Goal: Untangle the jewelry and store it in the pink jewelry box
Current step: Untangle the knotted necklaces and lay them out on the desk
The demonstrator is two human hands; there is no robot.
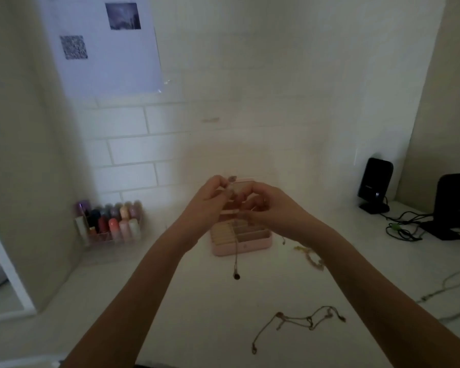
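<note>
Both hands are raised above the white counter (197, 301), directly over the open pink jewelry box (241, 243). The left hand (210, 200) has its fingers curled and pinches the upper end of a thin chain necklace (235, 251) near a small charm at its fingertips. The right hand (268, 205) is also curled, fingers pinching the same chain just beside the left hand. From the two hands the necklace hangs straight down in front of the box, its dark pendant end low over the counter, on the near side of the box.

The box sits on the counter with its lid up; ring rolls and small compartments are visible inside.

A second chain with charms (298, 321) lies loose on the counter, nearer the camera and well apart from the hands. A beaded bracelet (312, 257) lies right of the box, partly behind the right forearm.

Against the wall at left stands a clear organizer of nail polish bottles (112, 221). A black speaker (375, 184) and cables (404, 227) are at far right.
</note>
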